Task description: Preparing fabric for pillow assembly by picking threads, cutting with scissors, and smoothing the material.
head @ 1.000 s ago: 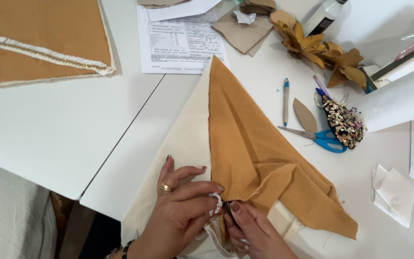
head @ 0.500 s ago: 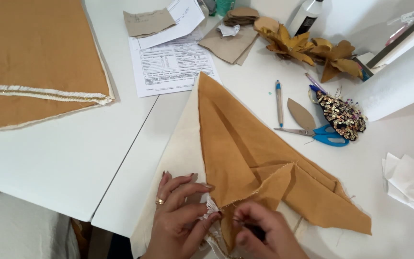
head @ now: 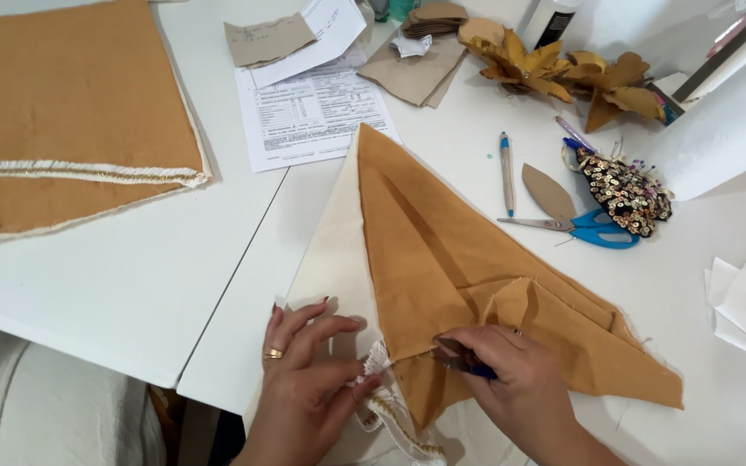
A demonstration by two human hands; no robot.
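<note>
- Mustard fabric (head: 468,267), folded into a long pointed shape over a cream lining (head: 334,259), lies on the white counter (head: 131,293) right in front of the person, its tip aimed away toward a printed sheet (head: 312,112).
- Head view, near edge: the left hand (head: 308,388) lies flat on the lining, thumb and forefinger pinched on a strip of white lace trim (head: 382,406) that runs along the fabric's lower edge.
- Head view, same spot: the right hand (head: 511,380) is clenched around a small dark, blue-handled tool (head: 464,362), its tip touching the mustard fabric just beside the trim. I can't tell what kind of tool it is.
- As I judge it, the work goes best with the left hand keeping the trim taut and flat while the tool tip stays low and close to the seam, so only the edge is worked and the folded layers underneath don't shift.
- Head view, further off: blue-handled scissors (head: 580,229), a pen (head: 506,173) and a sequinned pincushion (head: 623,190) sit to the right, well apart from both hands; a second mustard cloth (head: 71,121) lies far left.
</note>
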